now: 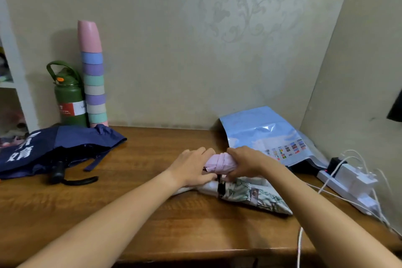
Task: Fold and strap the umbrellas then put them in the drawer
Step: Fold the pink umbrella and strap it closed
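A pink folded umbrella [219,162] lies at the middle of the wooden desk [152,213]. My left hand [192,166] wraps its near end, fingers curled over the fabric. My right hand [245,163] grips its far end from above. Just in front lies a leaf-patterned umbrella [256,196] with a strap and snap showing, partly under my right wrist. A navy umbrella [54,148] with white lettering sprawls unfolded at the desk's left, its black handle [71,177] pointing toward me. No drawer is visible.
A green flask [70,98] and a tall stack of pastel cups [93,80] stand against the wall at back left. A light-blue plastic bag [267,132] lies at back right. A white power strip [348,183] with cables runs along the right edge.
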{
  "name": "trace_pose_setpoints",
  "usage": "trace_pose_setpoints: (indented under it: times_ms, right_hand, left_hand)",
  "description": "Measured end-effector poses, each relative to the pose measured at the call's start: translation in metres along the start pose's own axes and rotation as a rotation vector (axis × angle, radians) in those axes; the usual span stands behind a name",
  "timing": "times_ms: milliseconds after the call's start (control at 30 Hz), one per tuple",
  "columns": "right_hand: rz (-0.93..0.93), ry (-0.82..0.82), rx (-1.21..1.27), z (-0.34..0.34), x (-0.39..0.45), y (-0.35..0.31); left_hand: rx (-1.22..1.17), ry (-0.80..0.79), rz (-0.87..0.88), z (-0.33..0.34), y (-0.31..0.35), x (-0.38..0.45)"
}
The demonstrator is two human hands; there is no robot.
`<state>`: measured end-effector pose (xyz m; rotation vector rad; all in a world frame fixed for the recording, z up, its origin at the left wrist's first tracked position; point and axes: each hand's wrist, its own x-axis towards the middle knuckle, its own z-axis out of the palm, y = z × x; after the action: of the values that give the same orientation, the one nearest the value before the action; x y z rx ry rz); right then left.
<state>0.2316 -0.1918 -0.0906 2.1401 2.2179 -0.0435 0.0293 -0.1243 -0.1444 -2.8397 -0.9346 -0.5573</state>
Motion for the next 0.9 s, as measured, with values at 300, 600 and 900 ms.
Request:
trace_pose_setpoints:
  times_ms: [300,600,900]
  right_hand:
    - [0.149,0.058,0.264,0.021,-0.033,0.038]
    - [0.295,0.299,-0.014,0.070,-0.012,-0.002]
    - [-0.041,0.261,0.114,0.078,0.062,-0.122]
  left_hand:
    - [0.035,-0.080,-0.059,0.030,0.038,0.006]
    - [-0.222,-0.030,-0.131,0.046,0.004,-0.022]
    - [0.125,0.171,-0.557,-0.004,-0.105,-0.080]
